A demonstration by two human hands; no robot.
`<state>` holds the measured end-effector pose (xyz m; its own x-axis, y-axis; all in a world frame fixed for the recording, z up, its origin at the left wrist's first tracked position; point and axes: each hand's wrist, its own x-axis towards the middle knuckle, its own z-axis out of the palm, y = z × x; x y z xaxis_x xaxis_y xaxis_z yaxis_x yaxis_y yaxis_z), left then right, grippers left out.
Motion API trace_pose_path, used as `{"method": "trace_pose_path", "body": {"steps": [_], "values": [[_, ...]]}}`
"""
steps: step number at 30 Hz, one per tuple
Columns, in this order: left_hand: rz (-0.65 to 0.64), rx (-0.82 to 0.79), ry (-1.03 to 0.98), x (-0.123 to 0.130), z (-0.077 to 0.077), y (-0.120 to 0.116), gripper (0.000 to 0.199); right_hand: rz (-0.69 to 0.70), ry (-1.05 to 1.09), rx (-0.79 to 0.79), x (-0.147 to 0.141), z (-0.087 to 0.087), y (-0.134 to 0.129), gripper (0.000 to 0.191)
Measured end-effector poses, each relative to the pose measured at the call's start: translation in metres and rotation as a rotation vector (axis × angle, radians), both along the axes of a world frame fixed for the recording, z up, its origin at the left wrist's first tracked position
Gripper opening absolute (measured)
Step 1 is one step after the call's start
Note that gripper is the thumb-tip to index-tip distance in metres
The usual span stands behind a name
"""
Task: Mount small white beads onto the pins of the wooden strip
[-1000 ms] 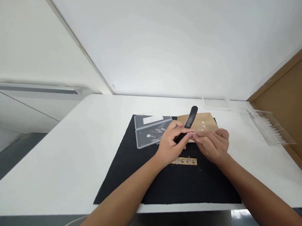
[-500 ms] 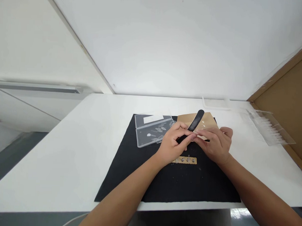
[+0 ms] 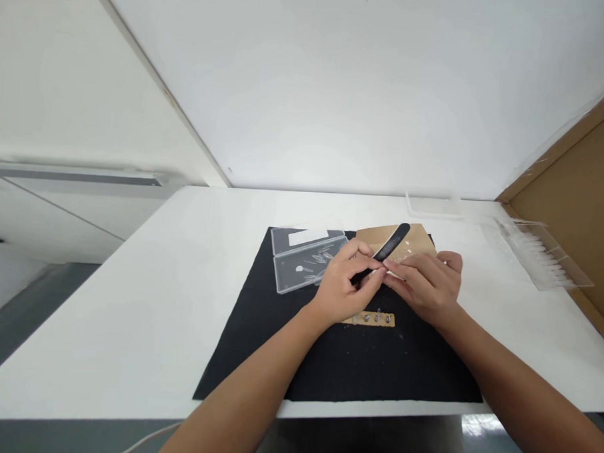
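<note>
Between the fingers of my left hand (image 3: 342,288) is a black, slightly curved nail file (image 3: 395,240), slanting up to the right. My right hand (image 3: 427,282) meets it at the fingertips, thumb and fingers pinched together; whatever small piece they hold is too hidden to name. Below the hands, a tan strip (image 3: 372,319) with several small metal stands lies on the black mat (image 3: 356,369), its left end covered by my left hand. Left of the hands lies an opened clear plastic case (image 3: 280,279) with several clear nail tips (image 3: 323,257) in it.
Behind the hands, brown paper (image 3: 421,237) carries small white bits. Clear plastic sheets with rows of pale tips (image 3: 543,260) lie at the right, near a brown cardboard panel (image 3: 575,158). A clear plastic piece (image 3: 433,213) stands by the back wall. The white table (image 3: 143,313) surrounds the mat.
The nail file has tipped slightly to the right and lower. Both hands have shifted only a little, staying close together with the same grips.
</note>
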<state>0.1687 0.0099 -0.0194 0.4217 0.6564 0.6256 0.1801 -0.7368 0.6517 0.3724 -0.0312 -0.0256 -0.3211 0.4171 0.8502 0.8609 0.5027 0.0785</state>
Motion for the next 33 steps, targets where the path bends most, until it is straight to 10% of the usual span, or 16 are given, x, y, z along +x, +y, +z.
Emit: {"method": "trace_pose_path", "body": {"steps": [10, 33], "values": [[0.511, 0.135, 0.016, -0.005, -0.008, 0.005, 0.020, 0.255, 0.055, -0.394, -0.012, -0.001, -0.015, 0.034], [0.534, 0.219, 0.084, -0.001, -0.008, 0.003, 0.013, 0.322, -0.046, -0.638, 0.026, 0.010, -0.025, 0.035]]}}
